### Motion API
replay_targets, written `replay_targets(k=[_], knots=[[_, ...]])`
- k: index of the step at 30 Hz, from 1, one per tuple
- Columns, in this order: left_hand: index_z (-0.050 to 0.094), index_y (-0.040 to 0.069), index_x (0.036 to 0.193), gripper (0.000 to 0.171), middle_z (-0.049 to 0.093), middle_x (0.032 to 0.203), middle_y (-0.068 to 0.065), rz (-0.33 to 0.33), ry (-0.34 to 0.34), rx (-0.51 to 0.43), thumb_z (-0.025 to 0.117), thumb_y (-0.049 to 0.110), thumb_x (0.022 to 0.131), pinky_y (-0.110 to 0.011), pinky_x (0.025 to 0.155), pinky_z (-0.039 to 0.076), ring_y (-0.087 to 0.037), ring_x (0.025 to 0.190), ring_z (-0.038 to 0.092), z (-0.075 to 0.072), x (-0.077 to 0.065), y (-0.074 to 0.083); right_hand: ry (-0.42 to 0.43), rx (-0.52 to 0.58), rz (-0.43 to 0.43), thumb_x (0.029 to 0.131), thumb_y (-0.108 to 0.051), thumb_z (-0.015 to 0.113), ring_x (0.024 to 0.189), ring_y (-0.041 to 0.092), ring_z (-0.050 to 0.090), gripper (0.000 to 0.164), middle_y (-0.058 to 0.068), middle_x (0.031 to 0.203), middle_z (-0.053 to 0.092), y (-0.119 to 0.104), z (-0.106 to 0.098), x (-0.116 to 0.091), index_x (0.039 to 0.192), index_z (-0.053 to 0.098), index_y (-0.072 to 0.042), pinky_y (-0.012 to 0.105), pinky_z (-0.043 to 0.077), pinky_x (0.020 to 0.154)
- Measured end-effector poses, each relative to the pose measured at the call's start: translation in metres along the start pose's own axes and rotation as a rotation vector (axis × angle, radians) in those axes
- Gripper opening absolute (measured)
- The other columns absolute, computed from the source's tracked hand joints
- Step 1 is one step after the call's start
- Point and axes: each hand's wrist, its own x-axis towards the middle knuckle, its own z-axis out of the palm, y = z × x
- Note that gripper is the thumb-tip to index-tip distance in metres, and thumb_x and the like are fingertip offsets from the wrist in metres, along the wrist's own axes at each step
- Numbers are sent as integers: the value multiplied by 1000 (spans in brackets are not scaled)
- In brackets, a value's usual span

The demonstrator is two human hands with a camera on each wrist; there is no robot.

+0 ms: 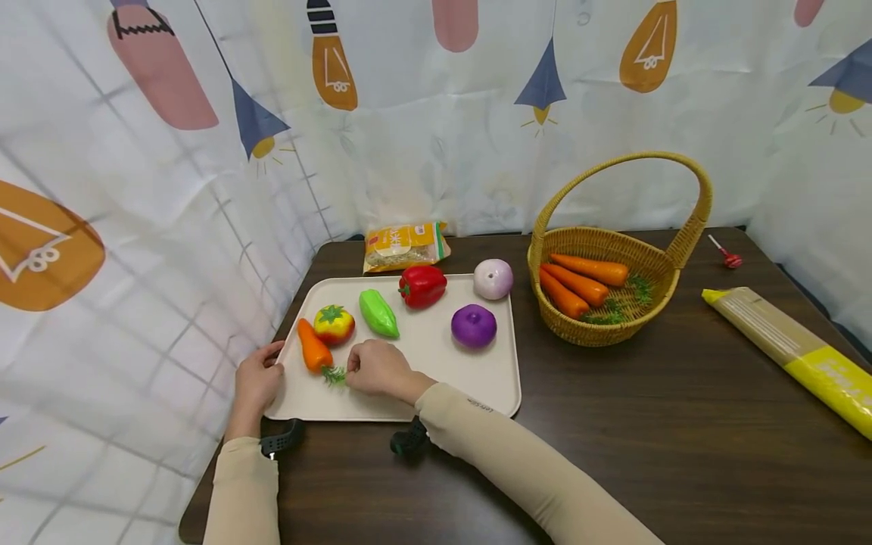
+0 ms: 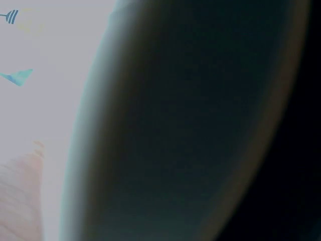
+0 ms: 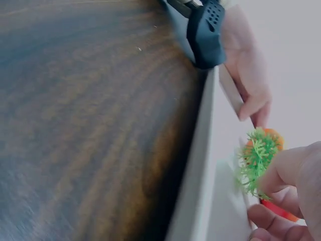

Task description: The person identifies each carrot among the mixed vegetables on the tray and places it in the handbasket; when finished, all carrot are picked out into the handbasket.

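An orange toy carrot point(image 1: 314, 348) lies at the left end of a cream tray point(image 1: 422, 393), its leafy green top toward the near side. My right hand point(image 1: 378, 369) pinches those leaves point(image 3: 260, 159) between thumb and finger. At the tray's left edge, my left hand point(image 1: 257, 384) grips the rim. Beside the carrot sits a red-yellow toy tomato point(image 1: 334, 325), then a green pepper point(image 1: 378, 313). A red bell pepper point(image 1: 422, 287), a pale onion point(image 1: 493, 279) and a purple onion point(image 1: 473, 326) are farther right. A dark blurred shape fills most of the left wrist view.
A wicker basket point(image 1: 579, 334) with a tall handle holds several carrots point(image 1: 590, 269) right of the tray. Behind the tray lies a yellow food packet point(image 1: 405, 247). A long noodle packet point(image 1: 793, 344) and a red lollipop point(image 1: 732, 260) lie at the right.
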Motion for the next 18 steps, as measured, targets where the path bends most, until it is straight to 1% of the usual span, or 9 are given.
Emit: replay_targets(k=[3, 4, 6, 8, 10, 12, 14, 16, 18], knots=[[50, -2, 140, 52, 58, 123, -25, 3, 6, -6, 46, -1, 88, -24, 71, 40, -32, 103, 53, 0, -1, -1, 30, 4, 14, 83, -20, 67, 68, 7, 51, 1, -12, 73, 57, 1, -1, 1, 83, 67, -21, 19, 40, 60], [50, -2, 140, 52, 58, 122, -25, 2, 7, -7, 46, -1, 88, -23, 70, 40, -32, 103, 53, -1, -1, -1, 43, 7, 17, 84, -19, 66, 68, 7, 51, 2, -11, 74, 57, 0, -1, 1, 85, 67, -21, 19, 40, 60], [51, -2, 139, 52, 59, 120, -25, 2, 13, -12, 46, -1, 87, -21, 68, 40, -31, 101, 53, 0, -1, -1, 73, 26, 21, 85, -17, 64, 69, 7, 51, 8, -10, 76, 57, -1, 1, 2, 91, 69, -19, 19, 40, 60], [51, -2, 139, 52, 59, 119, -25, 3, 14, -17, 46, -2, 87, -20, 66, 40, -31, 101, 54, 0, -1, 0, 99, 52, 28, 86, -19, 63, 71, 7, 51, 13, -9, 80, 58, -4, 3, 4, 98, 70, -17, 19, 41, 61], [51, -2, 139, 52, 59, 119, -25, 3, 13, -20, 46, -2, 87, -20, 66, 40, -31, 101, 54, 0, -2, 1, 124, 85, 39, 88, -25, 64, 73, 7, 52, 18, -8, 84, 60, -8, 5, 5, 103, 70, -16, 19, 42, 63], [51, -2, 139, 52, 59, 119, -25, 5, 12, -21, 46, -2, 87, -21, 67, 41, -31, 100, 54, 0, -3, 2, 142, 110, 48, 89, -35, 67, 75, 6, 51, 27, -8, 88, 61, -13, 8, 7, 107, 69, -15, 19, 42, 64], [51, -2, 139, 52, 59, 119, -26, 8, 13, -14, 46, -2, 87, -22, 68, 41, -32, 100, 54, -1, -3, 3, 147, 128, 60, 86, -47, 69, 77, 6, 51, 40, -8, 91, 60, -17, 11, 9, 109, 67, -15, 19, 42, 65], [52, -2, 138, 51, 59, 117, -26, 9, 12, -8, 46, -1, 87, -23, 68, 41, -32, 100, 54, -1, -4, 4, 146, 131, 70, 81, -56, 71, 77, 7, 50, 51, -9, 91, 58, -20, 15, 11, 111, 65, -15, 19, 43, 65], [52, -3, 138, 51, 59, 117, -26, 6, 12, -9, 46, -2, 87, -23, 68, 42, -32, 100, 54, -1, -5, 4, 141, 126, 82, 77, -60, 73, 77, 7, 50, 58, -9, 91, 56, -22, 19, 12, 113, 63, -16, 19, 43, 66]])
